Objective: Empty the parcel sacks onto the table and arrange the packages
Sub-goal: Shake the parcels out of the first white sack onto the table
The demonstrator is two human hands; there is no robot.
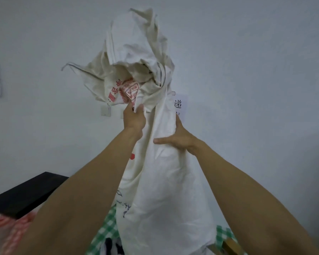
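Observation:
A large white cloth parcel sack [162,190] with red printing hangs raised in front of the wall, its upper part crumpled and flopping over. My left hand [133,119] pinches a fold of the sack near the red print. My right hand [179,138] grips the sack's right side lower down, thumb pressed across the cloth. The sack's lower end reaches down to a green checked sack [107,229] at the bottom of the view. No loose packages are clearly visible.
A black tabletop [24,194] lies at the lower left. A red checked sack [11,227] sits at the bottom left. A brown cardboard corner [228,245] shows at the bottom right. A paper notice [180,105] hangs on the wall behind.

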